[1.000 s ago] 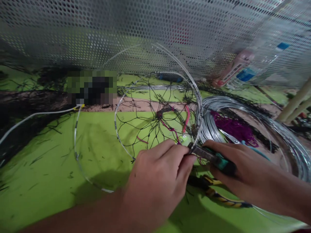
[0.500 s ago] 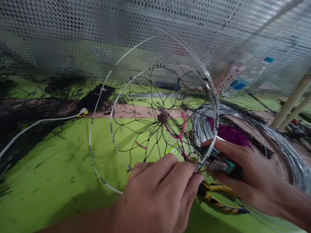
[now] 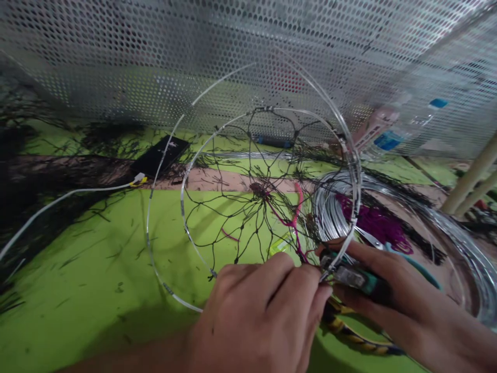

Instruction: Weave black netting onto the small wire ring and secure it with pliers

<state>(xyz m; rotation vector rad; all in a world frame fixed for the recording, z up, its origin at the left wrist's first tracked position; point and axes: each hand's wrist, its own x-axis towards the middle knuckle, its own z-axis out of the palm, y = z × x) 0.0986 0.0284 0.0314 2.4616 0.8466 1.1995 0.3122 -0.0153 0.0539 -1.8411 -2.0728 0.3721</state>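
My left hand (image 3: 260, 305) is closed around the lower part of a wire hoop (image 3: 184, 202). Black netting (image 3: 243, 228) is strung across the hoop, gathered into a knot near its middle, with a magenta cord (image 3: 294, 234) hanging from it. A longer loose wire end curves out to the left and up. My right hand (image 3: 399, 295) grips green-and-black pliers (image 3: 359, 277) whose jaws are at the hoop's lower right, just beside my left fingers. The exact bite of the jaws is hidden. Yellow-and-black pliers (image 3: 359, 339) lie beneath my right hand.
A coil of silver wire (image 3: 328, 207) and purple cord (image 3: 392, 230) lie at right, with scissors (image 3: 368, 238) beside them. A water bottle (image 3: 411, 129) stands behind. A black phone-like slab (image 3: 161, 158) with a white cable (image 3: 77, 191) lies left. A perforated metal panel (image 3: 194, 57) closes the back.
The hoop and both hands appear slightly further right and lower in view. The scissors beside the purple cord now show. The green-and-black pliers remain at the hoop.
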